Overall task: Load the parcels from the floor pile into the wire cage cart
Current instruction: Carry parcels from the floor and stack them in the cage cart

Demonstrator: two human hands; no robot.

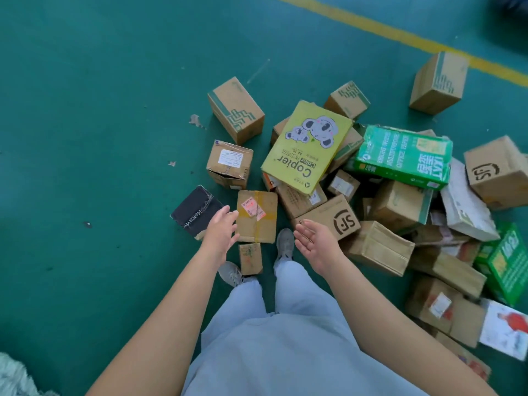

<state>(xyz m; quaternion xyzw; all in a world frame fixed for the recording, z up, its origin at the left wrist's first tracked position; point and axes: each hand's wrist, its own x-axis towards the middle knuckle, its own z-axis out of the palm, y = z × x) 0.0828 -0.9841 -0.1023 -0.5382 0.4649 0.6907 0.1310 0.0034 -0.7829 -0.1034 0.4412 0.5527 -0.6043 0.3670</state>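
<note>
Cardboard everywhere: left hand [220,227] and right hand [313,240] hover spread and empty over the taped brown parcel [256,215] on the green floor [100,110]. Risk: the yellow copier-paper box [307,145], leaning atop the pile, could slide if neighbours shift; the cage cart isn't in view

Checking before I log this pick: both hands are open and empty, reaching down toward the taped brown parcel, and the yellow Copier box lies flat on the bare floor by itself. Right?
Not quite. The head view shows the yellow Copier box propped tilted on other parcels in the pile. The rest holds: left hand and right hand are open and empty above the taped brown parcel.
</note>
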